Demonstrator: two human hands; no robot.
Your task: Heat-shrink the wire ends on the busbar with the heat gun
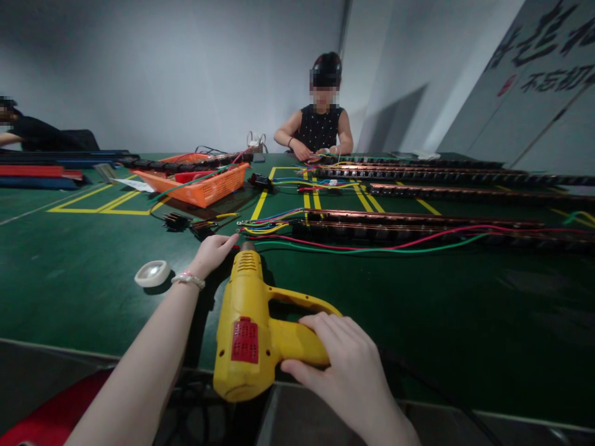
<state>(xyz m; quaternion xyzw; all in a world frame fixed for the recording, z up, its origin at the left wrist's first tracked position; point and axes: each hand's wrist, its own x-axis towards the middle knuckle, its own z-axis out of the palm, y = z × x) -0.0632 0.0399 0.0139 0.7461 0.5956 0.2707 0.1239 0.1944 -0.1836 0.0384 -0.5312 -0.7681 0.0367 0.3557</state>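
My right hand (346, 362) is wrapped round the handle of a yellow heat gun (244, 316) with a red vented patch. The gun's metal nozzle (248, 246) points away from me, towards the wire ends. Just left of the nozzle, my left hand (214, 253) has its fingertips together at the end of a red wire (288, 238); the pinch itself is partly hidden. Beside that lies a green wire (320, 249). Close beyond, blue, yellow and red leads come out of a long black strip with copper-coloured bars (395, 226).
A white tape roll (152, 274) lies left of my forearm. Black connectors (179, 222) and an orange basket (204, 191) stand farther back. More long strips (441, 173) cross the green table (418, 297). A co-worker (323, 127) handles wires opposite; another person sits far left.
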